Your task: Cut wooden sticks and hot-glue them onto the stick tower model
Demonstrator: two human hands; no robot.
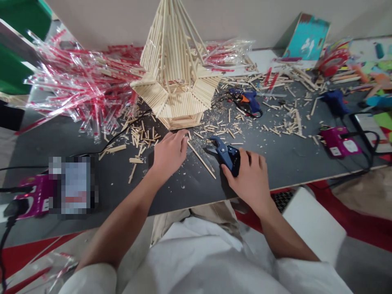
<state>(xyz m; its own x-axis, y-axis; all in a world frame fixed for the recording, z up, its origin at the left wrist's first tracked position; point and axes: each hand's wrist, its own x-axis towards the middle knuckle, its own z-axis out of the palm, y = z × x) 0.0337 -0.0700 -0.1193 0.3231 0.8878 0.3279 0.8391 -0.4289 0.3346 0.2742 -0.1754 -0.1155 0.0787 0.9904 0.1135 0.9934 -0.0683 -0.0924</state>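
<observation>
As the right hand (248,183) wrapped its fingers (252,160) round a blue ratchet cutter (226,154) near the desk's front edge, the left hand (168,154) sat curled, fingertips (183,135) just beside one long wooden stick (201,159). Behind them rose one stick tower (171,94), cut off at the top; two glue guns (245,100) (335,102) lay toward the back edge, and one pixelated block (72,185) by the left edge was unreadable.

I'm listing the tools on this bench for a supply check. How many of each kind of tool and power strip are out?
Blue-handled metal cutter, in the right hand: 1
Blue plastic hot glue guns: 2
Magenta plastic power strips: 2
Total: 5
</observation>
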